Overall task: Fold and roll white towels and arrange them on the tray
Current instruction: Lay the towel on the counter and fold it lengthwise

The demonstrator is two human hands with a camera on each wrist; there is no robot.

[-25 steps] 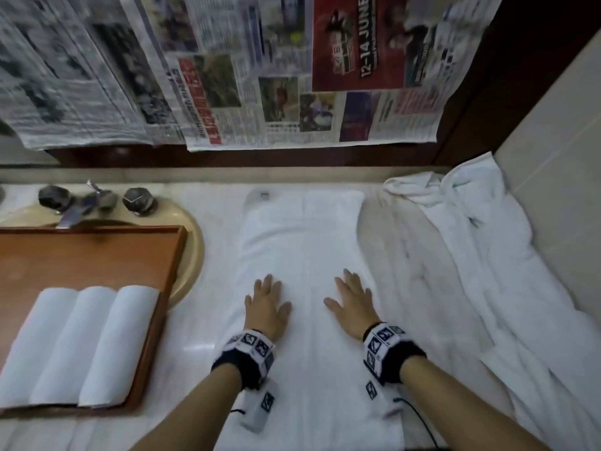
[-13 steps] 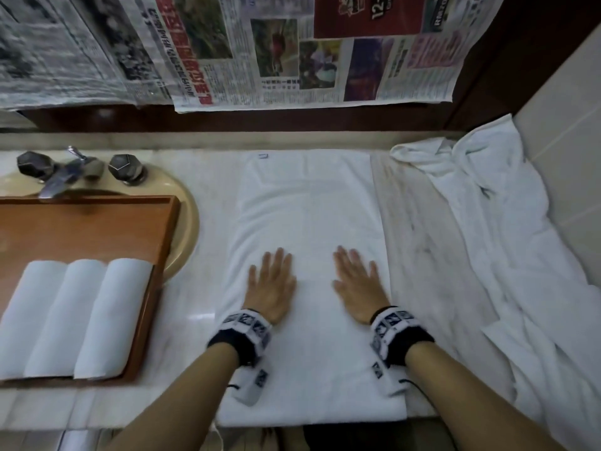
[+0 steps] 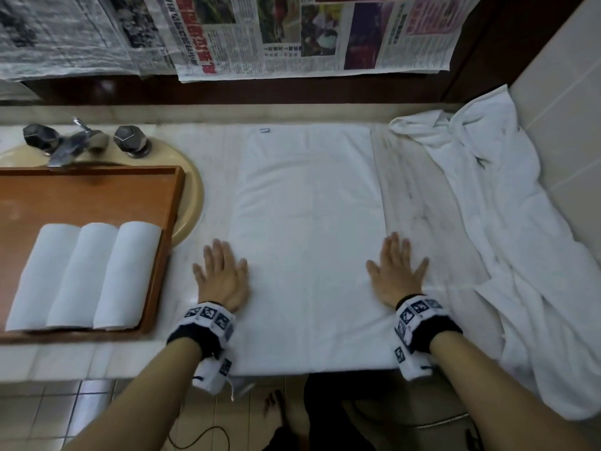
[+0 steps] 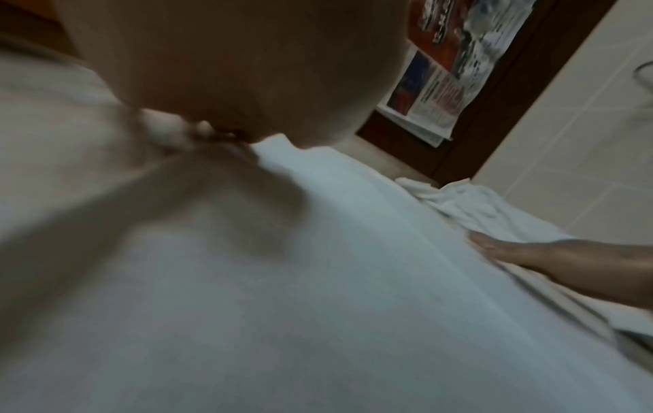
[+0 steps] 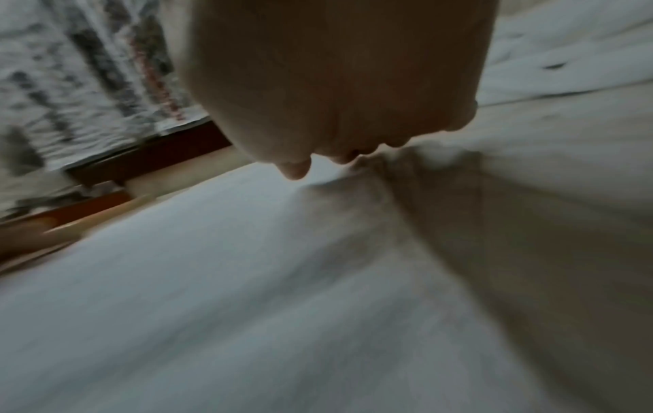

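Head view
Writing: newspaper (image 3: 292, 34) sheets hang on the dark wall behind the counter; red and black headlines in Chinese characters, too blurred to read. A small tag (image 3: 265, 130) sits at the far edge of the towel; its print is illegible. The wrist bands carry black-and-white square markers.
Towel (image 3: 309, 229): white, spread flat on the counter in a long rectangle, its near edge at the counter's front lip.
Left hand (image 3: 222, 276): flat, fingers straight and spread, palm down on the towel's left edge, partly on the counter.
Right hand (image 3: 395, 271): flat, fingers straight and spread, palm down on the towel's right edge.
Tray (image 3: 97, 190): wooden, left of the towel, lying over the sink (image 3: 192, 203); three rolls (image 3: 84, 275) lie side by side in its near part, touching.
Pile (image 3: 507, 242): loose white towels, crumpled along the tiled right wall.
Surface: pale marble counter (image 3: 419, 206); tap (image 3: 70, 141) with two faceted knobs behind the tray; tiled floor below.

Left wrist view
Left hand (image 4: 229, 69): palm close above the white towel (image 4: 318, 307); fingers hidden, blurred.
Right hand (image 4: 537, 251): flat on the towel's far edge, the pile (image 4: 494, 206) beyond it.

Right wrist view
Right hand (image 5: 335, 83): palm over the towel (image 5: 247, 279), fingertips (image 5: 295, 170) touching it; picture blurred.
Tray (image 5: 70, 212): edge just visible far left.
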